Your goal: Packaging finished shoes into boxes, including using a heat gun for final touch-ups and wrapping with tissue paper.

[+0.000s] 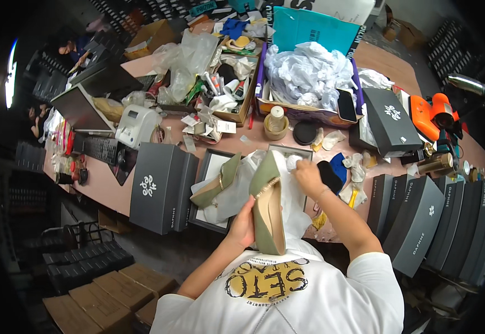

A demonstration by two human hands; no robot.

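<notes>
Left hand closed around the heel end of a green shoe — sole side up, pointed toe aimed away from the person, held above the near edge of the desk. Right hand is pinched shut on a small white wad right at the shoe's toe; whether wad touches the shoe, can't tell.

Second green shoe lies in the open box just left of the held one, on white tissue, toe pointing away and to the right. Box lid sits beside the box on its left, dark grey with a white emblem.

Right of the hands — a row of closed grey boxes leaning against each other. A black cloth and a blue one lie just beyond the right hand. Farther back: a carton of crumpled white paper, a label printer, a keyboard, an orange tool.
</notes>
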